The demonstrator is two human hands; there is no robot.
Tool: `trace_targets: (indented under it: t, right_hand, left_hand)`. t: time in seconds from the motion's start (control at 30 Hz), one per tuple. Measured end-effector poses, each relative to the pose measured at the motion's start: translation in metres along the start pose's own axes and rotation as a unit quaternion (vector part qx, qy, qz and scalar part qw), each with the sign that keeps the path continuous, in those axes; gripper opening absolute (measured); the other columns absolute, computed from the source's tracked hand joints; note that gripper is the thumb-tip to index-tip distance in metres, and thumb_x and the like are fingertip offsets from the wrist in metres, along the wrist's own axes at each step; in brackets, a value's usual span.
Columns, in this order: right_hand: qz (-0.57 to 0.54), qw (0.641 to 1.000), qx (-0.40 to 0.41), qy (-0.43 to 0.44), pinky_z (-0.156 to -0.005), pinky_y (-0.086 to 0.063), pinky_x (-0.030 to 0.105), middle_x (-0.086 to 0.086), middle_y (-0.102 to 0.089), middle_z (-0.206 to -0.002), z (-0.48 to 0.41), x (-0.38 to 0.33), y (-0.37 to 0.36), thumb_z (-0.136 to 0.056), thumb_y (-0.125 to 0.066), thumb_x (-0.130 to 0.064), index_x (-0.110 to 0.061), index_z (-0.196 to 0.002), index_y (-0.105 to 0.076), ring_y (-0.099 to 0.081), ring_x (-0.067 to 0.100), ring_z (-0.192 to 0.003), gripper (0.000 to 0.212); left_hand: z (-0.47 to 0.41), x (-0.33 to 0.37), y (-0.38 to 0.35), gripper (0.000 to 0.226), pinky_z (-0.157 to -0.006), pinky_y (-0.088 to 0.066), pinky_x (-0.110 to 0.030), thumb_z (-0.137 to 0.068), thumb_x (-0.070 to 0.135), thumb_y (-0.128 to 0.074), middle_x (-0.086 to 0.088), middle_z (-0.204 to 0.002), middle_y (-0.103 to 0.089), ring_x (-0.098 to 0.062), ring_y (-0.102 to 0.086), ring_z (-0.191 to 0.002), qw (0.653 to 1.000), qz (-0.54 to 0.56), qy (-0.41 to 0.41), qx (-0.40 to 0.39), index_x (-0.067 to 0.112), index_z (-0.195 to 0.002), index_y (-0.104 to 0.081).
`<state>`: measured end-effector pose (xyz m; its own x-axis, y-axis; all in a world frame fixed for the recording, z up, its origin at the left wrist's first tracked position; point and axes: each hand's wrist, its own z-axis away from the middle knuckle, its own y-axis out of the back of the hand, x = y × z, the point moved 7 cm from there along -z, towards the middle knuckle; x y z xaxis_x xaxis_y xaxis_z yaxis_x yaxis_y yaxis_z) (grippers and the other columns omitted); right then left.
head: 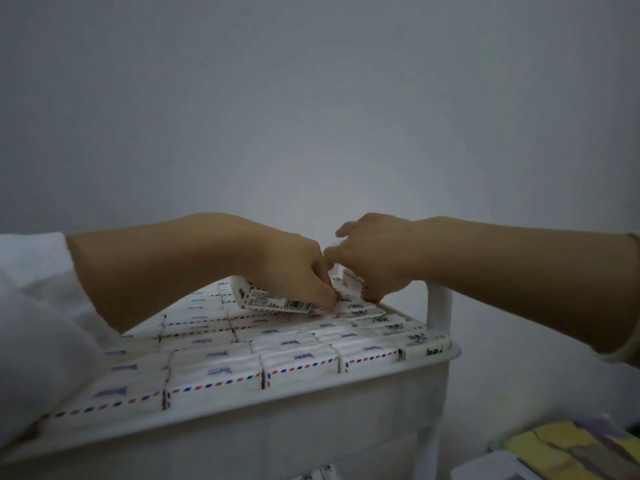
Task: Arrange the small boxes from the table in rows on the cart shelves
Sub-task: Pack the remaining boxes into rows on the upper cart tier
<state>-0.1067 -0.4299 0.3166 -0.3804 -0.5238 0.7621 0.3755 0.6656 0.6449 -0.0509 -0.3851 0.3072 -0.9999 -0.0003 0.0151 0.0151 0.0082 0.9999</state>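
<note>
The white cart's top shelf (311, 393) is packed with rows of small white boxes (298, 362) edged in red and blue dashes. At the far end, my left hand (294, 268) grips a small box (270, 297) that lies tilted on the rows, its barcode side facing me. My right hand (374, 258) comes in from the right and holds another small box (353, 284) beside it, fingers curled over it. The two hands touch at the thumbs. Below the top shelf, a few more boxes (318, 474) peek out on a lower shelf.
The cart's white corner post (440, 306) rises just right of my right hand. A plain grey wall stands close behind. At the lower right, yellow and dark flat items (571, 452) lie in a light tray (485, 472).
</note>
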Motion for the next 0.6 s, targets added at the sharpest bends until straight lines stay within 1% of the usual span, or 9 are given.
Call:
trace_targets:
  t: [0.1,0.2,0.3,0.33,0.37,0.4,0.47,0.53,0.6]
  right_hand:
    - [0.039,0.997,0.066,-0.022,-0.103,-0.039,0.038,0.000,-0.053,-0.128,0.011,0.006,0.010,-0.081,-0.070,-0.049,-0.021,-0.127,-0.052,-0.037,0.022,-0.128,0.057]
    - [0.035,0.997,0.067,-0.028,-0.103,-0.039,0.039,-0.001,-0.051,-0.130,0.018,0.010,0.009,-0.084,-0.067,-0.045,-0.024,-0.113,-0.064,-0.035,0.022,-0.128,0.036]
    - [0.001,1.000,0.007,-0.031,-0.106,-0.037,0.042,0.002,-0.046,-0.139,0.017,0.006,0.000,-0.092,-0.058,-0.032,-0.024,-0.116,-0.065,-0.028,0.026,-0.135,0.026]
    - [-0.001,0.999,-0.013,-0.029,-0.107,-0.036,0.043,0.003,-0.044,-0.142,0.016,0.004,-0.003,-0.093,-0.054,-0.027,-0.024,-0.118,-0.064,-0.026,0.027,-0.136,0.026]
    - [0.007,0.999,-0.028,-0.027,-0.108,-0.035,0.043,0.003,-0.041,-0.144,0.014,0.002,-0.005,-0.094,-0.052,-0.022,-0.025,-0.120,-0.063,-0.023,0.027,-0.138,0.029]
    - [0.021,0.999,-0.038,-0.026,-0.109,-0.034,0.043,0.003,-0.038,-0.146,0.014,0.000,-0.005,-0.094,-0.050,-0.019,-0.027,-0.122,-0.062,-0.020,0.028,-0.140,0.032]
    - [0.035,0.998,-0.051,-0.030,-0.112,-0.029,0.044,0.000,-0.032,-0.152,0.013,0.001,-0.003,-0.095,-0.047,-0.019,-0.036,-0.130,-0.057,-0.013,0.028,-0.144,0.040]
    - [-0.017,0.999,-0.012,-0.040,-0.110,-0.032,0.044,-0.003,-0.034,-0.152,0.013,0.008,0.010,-0.096,-0.046,-0.018,-0.040,-0.138,-0.047,-0.019,0.025,-0.143,0.048]
    - [-0.173,0.982,0.062,-0.034,-0.104,-0.041,0.041,-0.004,-0.041,-0.147,0.018,0.016,0.028,-0.094,-0.049,-0.013,-0.035,-0.143,-0.039,-0.038,0.020,-0.132,0.055]
  left_hand:
    - [0.000,-0.001,-0.003,0.038,-0.086,-0.050,-0.029,-0.091,0.045,-0.049,0.009,-0.089,-0.071,-0.008,-0.060,-0.078,1.000,0.003,-0.003,-0.019,0.029,-0.121,-0.066]
    - [0.001,-0.002,-0.003,0.038,-0.096,-0.047,-0.031,-0.091,0.045,-0.050,0.007,-0.107,-0.069,-0.012,-0.061,-0.093,1.000,0.010,0.001,-0.021,0.032,-0.122,-0.066]
    - [-0.002,-0.007,-0.003,0.036,-0.094,-0.044,-0.028,-0.090,0.046,-0.051,0.021,-0.097,-0.069,-0.005,-0.058,-0.090,0.999,0.025,0.001,-0.026,0.035,-0.121,-0.066]
    - [-0.004,-0.009,-0.004,0.036,-0.096,-0.040,-0.027,-0.092,0.046,-0.050,0.027,-0.100,-0.066,-0.004,-0.057,-0.095,0.999,0.041,0.004,-0.025,0.034,-0.121,-0.065]
    - [-0.012,-0.012,-0.004,0.034,-0.099,-0.034,-0.027,-0.094,0.044,-0.048,0.026,-0.115,-0.063,-0.006,-0.054,-0.105,0.998,0.067,0.012,-0.020,0.031,-0.122,-0.064]
    - [-0.018,-0.017,-0.003,0.029,-0.099,-0.031,-0.028,-0.097,0.038,-0.046,0.017,-0.131,-0.056,-0.010,-0.050,-0.108,0.994,0.103,0.030,-0.004,0.029,-0.122,-0.060]
    - [-0.022,-0.030,0.004,0.024,-0.096,-0.036,-0.032,-0.099,0.021,-0.042,-0.003,-0.136,-0.054,-0.021,-0.053,-0.100,0.975,0.202,0.069,0.055,0.028,-0.121,-0.046]
    - [-0.016,-0.038,0.013,0.043,-0.093,-0.049,-0.039,-0.092,0.009,-0.044,-0.007,-0.129,-0.053,-0.026,-0.055,-0.109,0.951,0.288,0.058,0.098,0.028,-0.130,-0.036]
    - [-0.005,-0.037,0.016,0.072,-0.078,-0.054,-0.029,-0.088,0.001,-0.054,-0.002,-0.128,-0.048,-0.023,-0.055,-0.111,0.927,0.364,0.008,0.096,0.033,-0.144,-0.021]
